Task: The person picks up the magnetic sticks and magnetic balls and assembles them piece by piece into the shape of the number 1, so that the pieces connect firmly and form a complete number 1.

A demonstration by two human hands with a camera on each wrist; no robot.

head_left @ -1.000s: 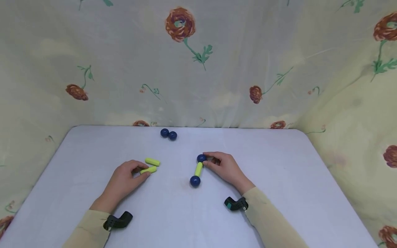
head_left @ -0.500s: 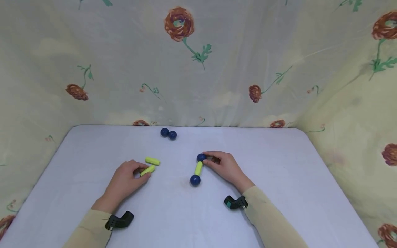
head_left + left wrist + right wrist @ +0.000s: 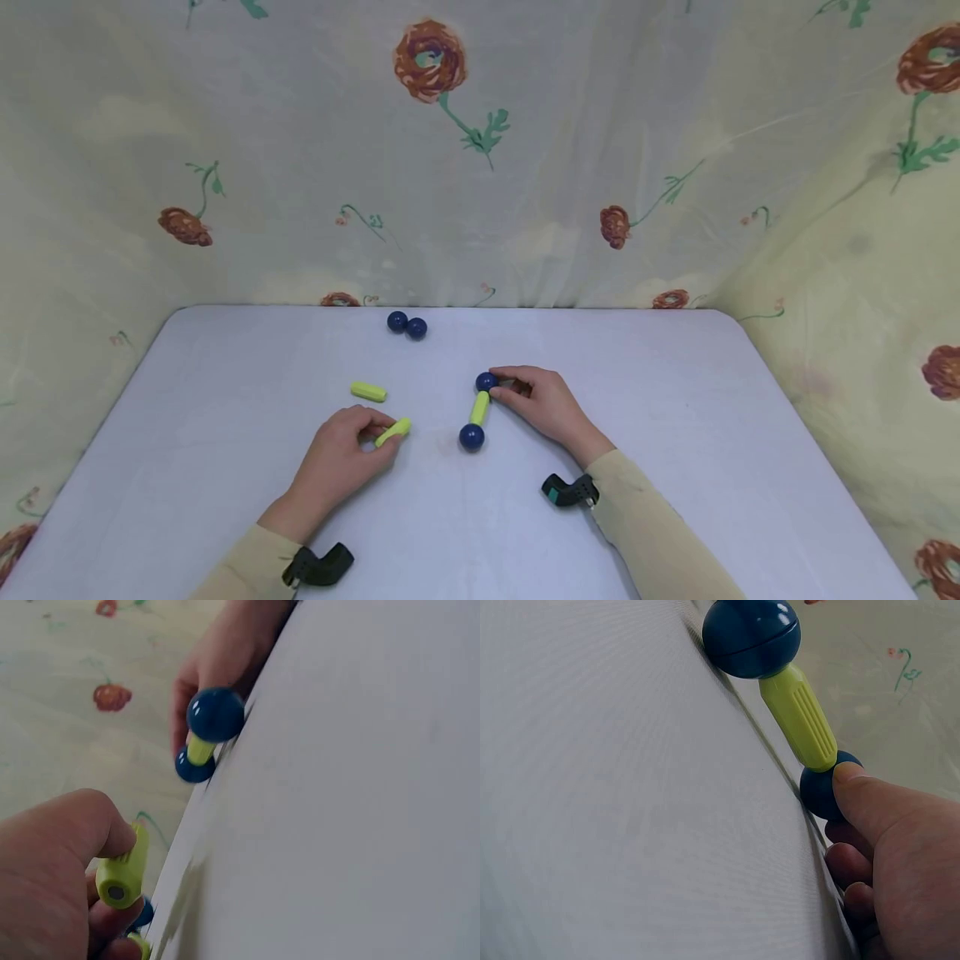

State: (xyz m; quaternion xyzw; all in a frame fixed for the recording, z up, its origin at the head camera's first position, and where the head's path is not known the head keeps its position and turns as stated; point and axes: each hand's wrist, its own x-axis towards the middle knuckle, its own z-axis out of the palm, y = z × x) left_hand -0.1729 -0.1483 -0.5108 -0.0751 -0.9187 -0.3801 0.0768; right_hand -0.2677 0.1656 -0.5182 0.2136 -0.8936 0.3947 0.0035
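My left hand (image 3: 345,458) pinches a yellow-green ribbed rod (image 3: 393,432) between thumb and fingers. A grey metal disc shows in that rod's end (image 3: 116,892) in the left wrist view. To the right, another such rod (image 3: 479,408) joins two dark blue balls, a near ball (image 3: 472,437) and a far ball (image 3: 487,382). My right hand (image 3: 543,408) holds the far ball, its thumb (image 3: 851,774) close by the rod's end. Between the held rod and the joined piece there is a gap.
A loose yellow-green rod (image 3: 368,392) lies beyond my left hand. Two blue balls (image 3: 407,326) sit side by side near the back edge of the white table (image 3: 637,350). Flowered cloth (image 3: 525,225) hangs behind it.
My left hand has lifted the rod away from the loose one and carried it right and nearer to me. The right hand and the joined piece have stayed in place.
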